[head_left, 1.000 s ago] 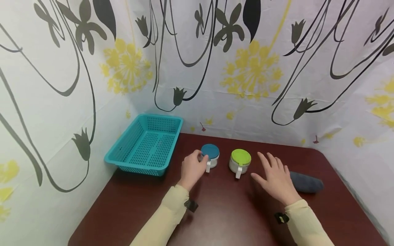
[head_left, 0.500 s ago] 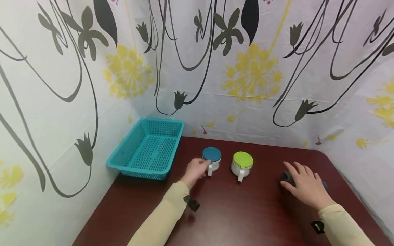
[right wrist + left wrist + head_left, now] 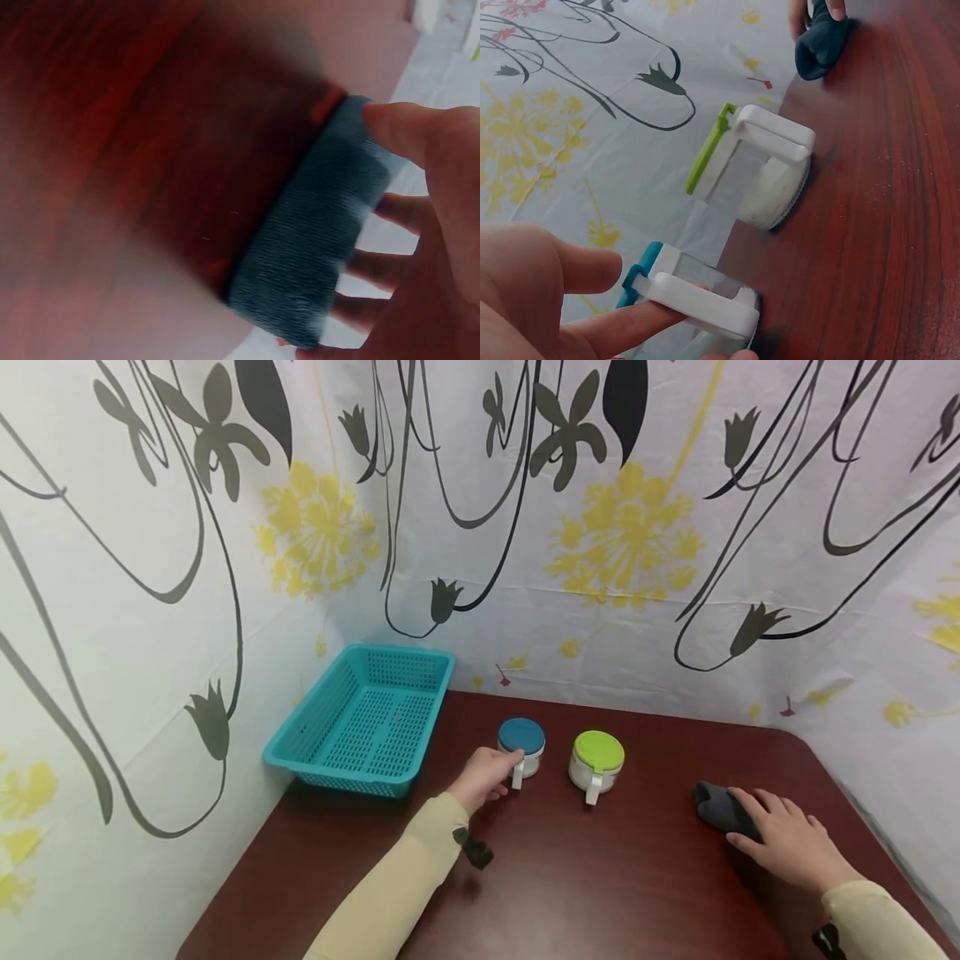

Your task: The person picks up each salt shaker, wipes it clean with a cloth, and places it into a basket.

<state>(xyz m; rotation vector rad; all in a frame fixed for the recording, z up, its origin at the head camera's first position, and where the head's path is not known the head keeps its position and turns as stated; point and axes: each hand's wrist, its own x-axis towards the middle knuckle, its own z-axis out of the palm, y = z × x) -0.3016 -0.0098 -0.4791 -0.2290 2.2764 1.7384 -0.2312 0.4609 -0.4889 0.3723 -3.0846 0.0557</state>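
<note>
A small clear jar with a blue lid (image 3: 522, 737) and a white handle (image 3: 705, 306) stands on the table. My left hand (image 3: 487, 774) holds that handle, one finger passing behind it and the thumb up near the lid. To its right stands a like jar with a green lid (image 3: 599, 750), its handle facing me, untouched. Over at the right, my right hand (image 3: 793, 842) grips a dark blue-grey rolled cloth (image 3: 300, 232), thumb on one side and fingertips along the other. The cloth lies on the table, partly hidden under the hand in the head view.
A turquoise perforated basket (image 3: 358, 787) stands at the back left of the dark red table (image 3: 600, 885). Behind and at the sides hangs a white flower-patterned sheet (image 3: 480, 568).
My right hand has moved right from beside the green-lidded jar onto the rolled cloth and taken hold of it. My left hand has shifted from the blue-lidded jar's side to its handle.
</note>
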